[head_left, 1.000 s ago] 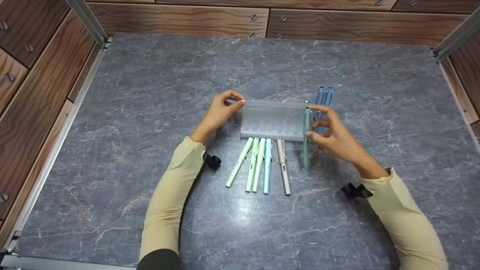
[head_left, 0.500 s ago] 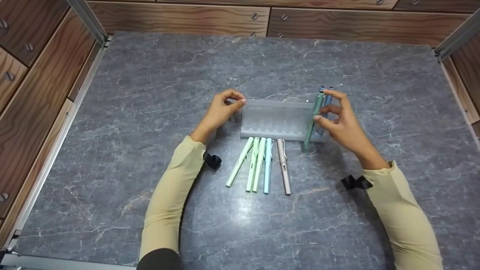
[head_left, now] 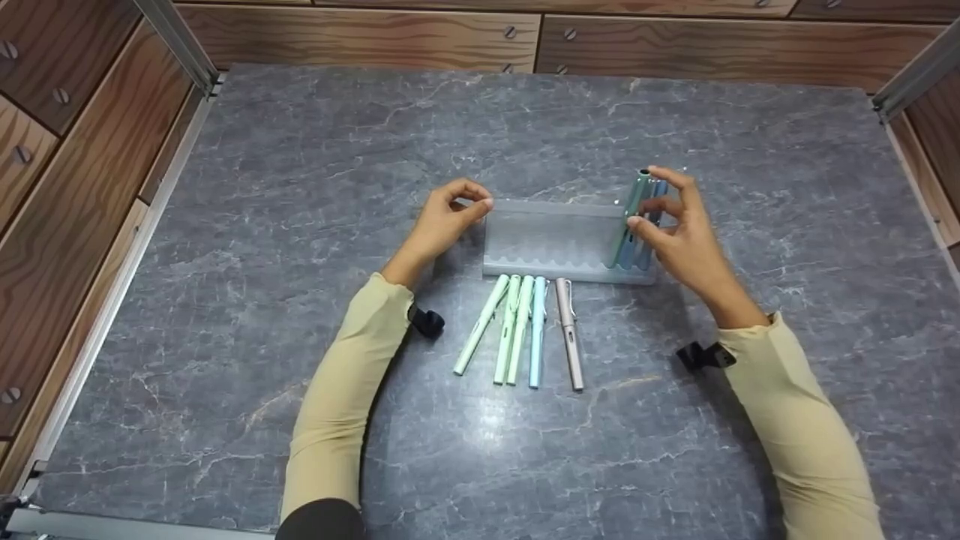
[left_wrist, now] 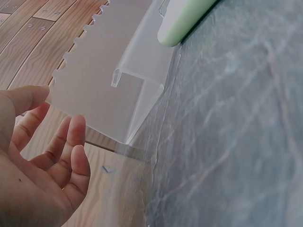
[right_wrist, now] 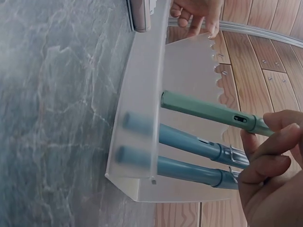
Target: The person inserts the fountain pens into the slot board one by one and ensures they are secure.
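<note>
**Green pen held at the frosted pen rack**

The right hand (head_left: pixel 686 240) pinches the cap end of a green pen (right_wrist: pixel 208 110) between thumb and fingertips (right_wrist: pixel 279 120). The pen leans in the clear pen rack (head_left: pixel 551 236), its lower end just above the front rail, its upper end at the fingertips. Directly beside the fingers, on their far side from the left hand, two blue pens (right_wrist: pixel 189 156) stand in the neighbouring slots, touching the rack's back wall.

The left hand (head_left: pixel 442 221) pinches the opposite upper corner of the rack between curled thumb and forefinger; in the left wrist view the remaining fingers (left_wrist: pixel 71 151) lie relaxed and slightly spread, just beside the rack's end wall.

Five loose pens (head_left: pixel 525 330) lie side by side on the grey stone table (head_left: pixel 300 187), between the two wrists and near the rack's front edge: three light green, one pale blue, one beige.
</note>
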A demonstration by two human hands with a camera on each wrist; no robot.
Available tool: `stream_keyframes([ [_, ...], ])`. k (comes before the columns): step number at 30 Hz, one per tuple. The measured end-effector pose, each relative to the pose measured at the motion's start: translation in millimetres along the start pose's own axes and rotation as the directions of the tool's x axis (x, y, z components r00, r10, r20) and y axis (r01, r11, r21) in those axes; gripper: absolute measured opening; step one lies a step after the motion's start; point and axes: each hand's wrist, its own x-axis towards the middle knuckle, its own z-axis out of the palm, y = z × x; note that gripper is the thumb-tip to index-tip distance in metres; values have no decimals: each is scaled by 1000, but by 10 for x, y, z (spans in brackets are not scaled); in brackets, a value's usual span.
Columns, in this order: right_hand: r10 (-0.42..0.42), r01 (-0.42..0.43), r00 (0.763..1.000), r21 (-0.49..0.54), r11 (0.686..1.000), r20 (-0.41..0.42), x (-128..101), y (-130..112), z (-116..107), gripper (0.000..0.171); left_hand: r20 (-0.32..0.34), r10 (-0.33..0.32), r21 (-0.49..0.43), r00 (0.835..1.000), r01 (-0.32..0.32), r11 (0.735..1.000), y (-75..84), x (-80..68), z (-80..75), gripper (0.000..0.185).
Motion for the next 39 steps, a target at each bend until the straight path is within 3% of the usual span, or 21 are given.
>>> stream_keyframes([
  [17,-27,21,998,-97,995,-53,-53,21,76,60,3,19,18,1000,-19,1000,1,2,-2,15],
  [39,-100,90,995,-254,963,-27,-118,44,142,57,-7,16,-2,1000,-16,1000,-15,10,7,15],
])
